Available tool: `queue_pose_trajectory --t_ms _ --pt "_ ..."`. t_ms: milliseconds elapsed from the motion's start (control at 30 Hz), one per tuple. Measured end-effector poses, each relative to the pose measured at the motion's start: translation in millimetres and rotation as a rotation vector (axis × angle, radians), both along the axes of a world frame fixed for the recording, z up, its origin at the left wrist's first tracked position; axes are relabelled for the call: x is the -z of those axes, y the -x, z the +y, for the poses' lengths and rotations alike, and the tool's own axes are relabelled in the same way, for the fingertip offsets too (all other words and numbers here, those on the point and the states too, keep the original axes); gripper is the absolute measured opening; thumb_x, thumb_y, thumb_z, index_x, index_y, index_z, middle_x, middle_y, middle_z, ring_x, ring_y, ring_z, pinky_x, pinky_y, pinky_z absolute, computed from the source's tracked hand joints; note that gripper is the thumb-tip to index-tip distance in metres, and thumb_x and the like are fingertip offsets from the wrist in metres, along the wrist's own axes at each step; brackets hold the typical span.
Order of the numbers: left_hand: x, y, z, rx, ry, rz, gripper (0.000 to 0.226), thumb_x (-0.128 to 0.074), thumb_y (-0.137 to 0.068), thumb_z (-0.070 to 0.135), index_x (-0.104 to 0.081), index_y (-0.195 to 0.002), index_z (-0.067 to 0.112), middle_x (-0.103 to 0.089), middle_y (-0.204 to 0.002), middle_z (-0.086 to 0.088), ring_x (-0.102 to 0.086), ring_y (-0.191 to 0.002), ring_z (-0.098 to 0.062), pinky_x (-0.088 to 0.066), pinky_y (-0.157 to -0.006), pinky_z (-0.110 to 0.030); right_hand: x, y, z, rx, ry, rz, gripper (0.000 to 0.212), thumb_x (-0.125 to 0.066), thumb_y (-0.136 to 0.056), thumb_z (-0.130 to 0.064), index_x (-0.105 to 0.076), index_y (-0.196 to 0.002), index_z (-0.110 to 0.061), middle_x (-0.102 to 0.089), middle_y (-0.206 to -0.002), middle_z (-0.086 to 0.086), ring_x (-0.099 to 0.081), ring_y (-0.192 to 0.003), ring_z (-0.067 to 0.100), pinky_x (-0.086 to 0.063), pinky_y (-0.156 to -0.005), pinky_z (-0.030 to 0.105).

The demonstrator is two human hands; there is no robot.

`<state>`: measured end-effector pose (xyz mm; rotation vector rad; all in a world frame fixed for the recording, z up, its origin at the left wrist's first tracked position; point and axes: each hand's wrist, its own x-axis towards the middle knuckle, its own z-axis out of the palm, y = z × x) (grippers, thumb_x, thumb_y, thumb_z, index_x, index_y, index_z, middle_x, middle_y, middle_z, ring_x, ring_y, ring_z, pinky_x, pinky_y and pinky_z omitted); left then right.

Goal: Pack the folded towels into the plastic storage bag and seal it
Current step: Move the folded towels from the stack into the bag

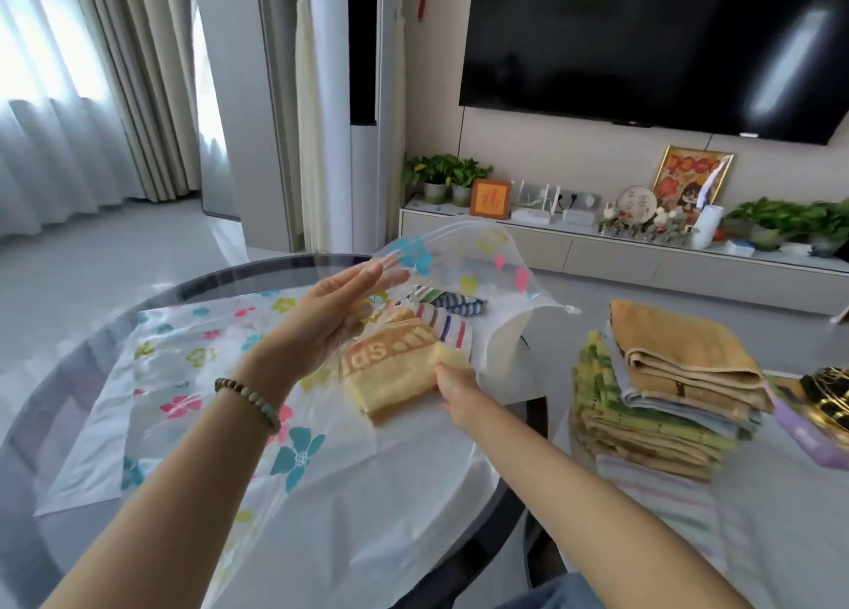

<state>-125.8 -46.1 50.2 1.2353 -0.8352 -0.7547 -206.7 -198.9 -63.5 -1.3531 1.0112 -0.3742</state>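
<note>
A clear plastic storage bag [193, 379] printed with coloured flowers lies on the round glass table, its mouth toward the right. My left hand [331, 319], fingers straight, lifts the bag's upper flap [464, 259]. My right hand [459, 392] grips a folded yellow towel [395, 369] with orange lettering, held partly inside the mouth. Behind it, inside the bag, lie striped towels [441, 314]. A stack of several folded towels [661, 392] sits to the right, a tan one on top.
The round glass table [59, 379] has a dark rim. A white zip slider [571, 309] hangs at the bag's corner. A gold and black object [827, 392] lies far right. A TV cabinet [643, 259] with plants and ornaments stands behind.
</note>
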Motion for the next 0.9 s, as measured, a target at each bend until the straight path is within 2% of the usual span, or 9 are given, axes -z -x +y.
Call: queue_pose_trajectory --t_ms 133,233,567,633,733,767,800,833,900 --pt "5.6 -3.0 5.4 0.016 -0.006 0.024 0.028 -0.053 -0.084 0.044 -0.064 -0.107 0.032 -0.069 -0.117 0.01 -0.031 -0.044 -0.002 -0.029 -0.041 -0.008 30.6 18.0 13.7 -0.311 0.834 0.175 0.055 -0.049 -0.095 -0.035 -0.031 -0.146 -0.025 -0.012 -0.159 0.009 -0.014 -0.146 0.026 -0.024 -0.115 0.038" --pt "9.4 -4.5 6.8 0.049 0.016 0.029 0.028 -0.052 -0.088 0.041 -0.064 -0.111 0.031 -0.067 -0.121 0.008 -0.03 -0.044 -0.002 -0.03 -0.041 -0.008 56.7 19.1 12.8 -0.738 1.116 0.307 0.048 -0.033 -0.095 -0.055 -0.035 -0.142 -0.042 0.005 -0.162 -0.001 0.017 -0.146 0.028 0.002 -0.117 0.051" --pt "13.5 0.0 4.0 0.096 -0.047 0.017 0.028 -0.056 -0.086 0.044 -0.067 -0.11 0.033 -0.066 -0.12 0.012 -0.023 -0.059 0.004 -0.041 -0.045 -0.007 72.4 -34.8 -34.3 -0.839 1.148 0.715 0.054 -0.019 -0.094 -0.06 -0.007 -0.146 -0.051 0.012 -0.161 -0.01 0.029 -0.141 0.038 0.012 -0.111 0.061" --pt "14.2 3.4 2.0 0.105 -0.054 0.017 0.029 -0.055 -0.087 0.043 -0.067 -0.11 0.031 -0.067 -0.119 0.012 -0.044 -0.071 0.024 -0.042 -0.047 -0.011 65.6 -42.6 -41.1 -0.837 1.093 0.758 0.055 -0.019 -0.094 -0.06 -0.007 -0.146 -0.05 0.013 -0.16 -0.01 0.03 -0.14 0.039 0.012 -0.111 0.06" --pt "15.0 7.1 -1.3 0.066 -0.055 0.051 0.031 -0.054 -0.085 0.042 -0.066 -0.11 0.029 -0.067 -0.119 0.014 -0.043 -0.055 0.019 -0.042 -0.045 -0.01 52.9 -39.0 -37.5 -0.872 1.002 0.686 0.056 -0.024 -0.094 -0.061 -0.013 -0.147 -0.048 0.012 -0.161 -0.01 0.027 -0.142 0.037 0.01 -0.113 0.057" --pt "15.6 8.1 -2.9 0.057 -0.061 0.046 0.032 -0.053 -0.085 0.042 -0.067 -0.11 0.028 -0.066 -0.12 0.015 -0.039 -0.073 0.024 -0.044 -0.048 -0.014 47.1 -32.7 -34.7 -0.879 0.976 0.623 0.056 -0.028 -0.094 -0.06 -0.015 -0.147 -0.047 0.01 -0.161 -0.009 0.023 -0.144 0.035 0.007 -0.115 0.055" --pt "16.4 9.4 -4.7 0.05 -0.069 0.04 0.03 -0.052 -0.086 0.042 -0.069 -0.108 0.029 -0.065 -0.121 0.016 -0.022 -0.062 -0.001 -0.041 -0.051 -0.018 39.6 -23.2 -32.1 -0.879 0.938 0.537 0.057 -0.034 -0.093 -0.058 -0.018 -0.147 -0.045 0.006 -0.162 -0.008 0.018 -0.146 0.031 0.002 -0.116 0.052" --pt "17.0 11.4 -6.2 0.047 -0.079 0.027 0.029 -0.052 -0.086 0.043 -0.072 -0.103 0.032 -0.064 -0.122 0.018 -0.042 -0.061 0.021 -0.044 -0.055 -0.022 30.4 -11.5 -30.0 -0.88 0.88 0.435 0.059 -0.04 -0.093 -0.056 -0.021 -0.147 -0.044 0.001 -0.162 -0.009 0.01 -0.148 0.025 -0.003 -0.118 0.047" --pt "18.9 17.8 -9.3 0.038 -0.116 0.0 0.027 -0.051 -0.083 0.047 -0.073 -0.096 0.039 -0.064 -0.118 0.025 -0.054 -0.082 0.022 -0.045 -0.076 -0.008 8.5 19.0 -28.7 -0.914 0.722 0.264 0.06 -0.05 -0.091 -0.052 -0.028 -0.146 -0.04 -0.013 -0.16 -0.011 -0.007 -0.147 0.013 -0.015 -0.116 0.034"
